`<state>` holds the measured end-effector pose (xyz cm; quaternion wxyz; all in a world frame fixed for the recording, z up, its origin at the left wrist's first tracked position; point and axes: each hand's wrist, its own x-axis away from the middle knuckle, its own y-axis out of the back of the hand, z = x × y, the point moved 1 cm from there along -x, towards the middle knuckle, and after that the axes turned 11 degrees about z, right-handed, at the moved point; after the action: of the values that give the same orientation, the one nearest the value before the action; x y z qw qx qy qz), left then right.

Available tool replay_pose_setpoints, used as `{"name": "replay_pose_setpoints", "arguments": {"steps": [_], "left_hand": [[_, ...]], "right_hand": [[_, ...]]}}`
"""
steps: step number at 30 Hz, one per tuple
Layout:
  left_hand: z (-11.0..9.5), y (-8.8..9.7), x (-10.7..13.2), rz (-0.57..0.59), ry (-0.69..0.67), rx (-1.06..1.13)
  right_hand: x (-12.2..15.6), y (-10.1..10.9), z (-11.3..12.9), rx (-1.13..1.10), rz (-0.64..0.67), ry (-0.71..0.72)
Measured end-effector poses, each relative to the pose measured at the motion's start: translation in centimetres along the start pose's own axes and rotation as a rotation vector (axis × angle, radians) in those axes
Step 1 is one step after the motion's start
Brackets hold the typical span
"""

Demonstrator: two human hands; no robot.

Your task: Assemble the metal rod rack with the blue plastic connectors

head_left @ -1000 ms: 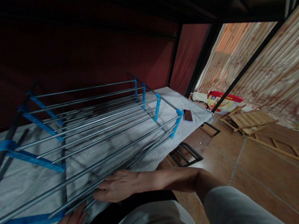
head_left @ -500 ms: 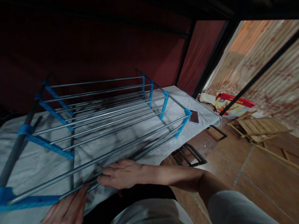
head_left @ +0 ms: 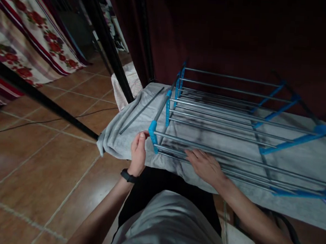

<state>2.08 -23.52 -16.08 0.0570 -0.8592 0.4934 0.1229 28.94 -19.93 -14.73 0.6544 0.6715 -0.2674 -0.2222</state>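
One rack (head_left: 244,159) stretches rightward from left fingers (head_left: 142,135), past right fingers (head_left: 195,154).

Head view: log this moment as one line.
left hand: at blue corner bracket; right hand: over lower front rods; metal rack: on gray cloth; gray bar: on cloth, left of rack

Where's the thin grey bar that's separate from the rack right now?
In the head view, the grey bar lies slantwise on the grey cloth, left of the rack and just beyond the left hand.
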Motion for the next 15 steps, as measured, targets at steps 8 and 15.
{"name": "replay_pose_setpoints", "arguments": {"steps": [8, 15], "left_hand": [[0.3, -4.2, -1.8, 0.079, 0.145, 0.171], [1.9, -4.8, -2.2, -0.076, 0.173, 0.238]], "right_hand": [[-0.2, 0.4, -0.4, -0.021, -0.005, 0.003], [-0.1, 0.9, -0.5, -0.019, 0.050, -0.010]]}}
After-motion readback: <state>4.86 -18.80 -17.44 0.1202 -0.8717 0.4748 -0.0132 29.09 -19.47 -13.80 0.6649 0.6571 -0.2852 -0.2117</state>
